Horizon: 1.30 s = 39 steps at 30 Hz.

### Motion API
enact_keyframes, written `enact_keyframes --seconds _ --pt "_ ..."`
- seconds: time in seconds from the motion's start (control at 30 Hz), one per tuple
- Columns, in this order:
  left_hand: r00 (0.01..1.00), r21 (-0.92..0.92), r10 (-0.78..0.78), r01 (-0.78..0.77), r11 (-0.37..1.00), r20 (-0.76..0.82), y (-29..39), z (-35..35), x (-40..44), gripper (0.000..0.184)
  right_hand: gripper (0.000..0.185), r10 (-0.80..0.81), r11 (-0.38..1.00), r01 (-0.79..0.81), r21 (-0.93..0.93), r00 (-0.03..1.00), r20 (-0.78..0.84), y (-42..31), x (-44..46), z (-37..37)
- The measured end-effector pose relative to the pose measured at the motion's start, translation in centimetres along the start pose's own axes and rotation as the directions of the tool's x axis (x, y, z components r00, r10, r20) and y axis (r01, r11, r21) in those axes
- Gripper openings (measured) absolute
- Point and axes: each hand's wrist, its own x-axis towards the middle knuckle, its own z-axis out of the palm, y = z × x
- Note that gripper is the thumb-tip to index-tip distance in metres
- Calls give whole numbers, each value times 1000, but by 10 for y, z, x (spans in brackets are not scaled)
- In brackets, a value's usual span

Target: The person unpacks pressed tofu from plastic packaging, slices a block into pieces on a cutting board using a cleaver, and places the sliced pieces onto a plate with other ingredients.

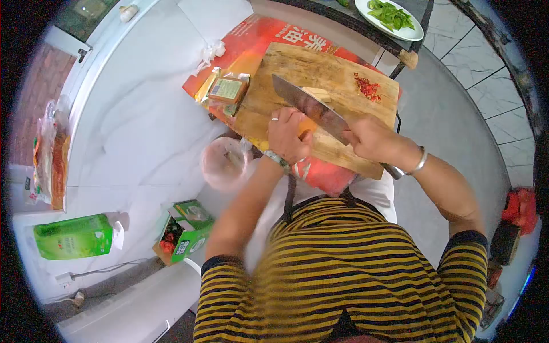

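My right hand (372, 139) is closed round the handle of a broad cleaver (311, 108), whose blade slants across a wooden cutting board (286, 63). Fingers bent, my left hand (287, 134) presses on an orange-brown block (307, 127) beside the blade. On the blade's far side lie pale cut pieces (318, 94). Chopped red pepper (368, 88) is heaped near the board's right end. A packaged block (226, 89) with a label rests left of the board. The blade hides part of the cut pieces.
Under the board is a red printed box (251, 35). A plate (420, 31) of sliced green peppers (392, 15) stands on a dark table at the upper right. A whitish bin (225, 163) is below the board's left side, with a green box (186, 228) farther left.
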Motion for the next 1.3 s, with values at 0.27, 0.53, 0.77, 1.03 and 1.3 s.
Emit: enact_keyframes --seconds 0.27,0.53,0.77,1.03,1.3 --pt "999 3 21 -22 1000 30 -5 5 0 39 24 84 996 -84 4 996 -19 -18 10 5" --pt "990 -82 76 -85 993 -115 -3 1 0 34 16 -52 998 50 -30 996 -68 -14 -6 -2" --pt "992 -81 128 -128 988 -6 -10 -5 0 34 15 72 997 -72 42 997 -6 -22 12 7" --pt "1000 -61 21 -22 998 -19 -2 -8 -4 33 19 10 996 -9 -86 1000 10 -18 -3 -1" --pt "996 -129 87 -83 988 28 -7 -16 -1 35 19 60 995 -63 81 997 39 -21 13 1"
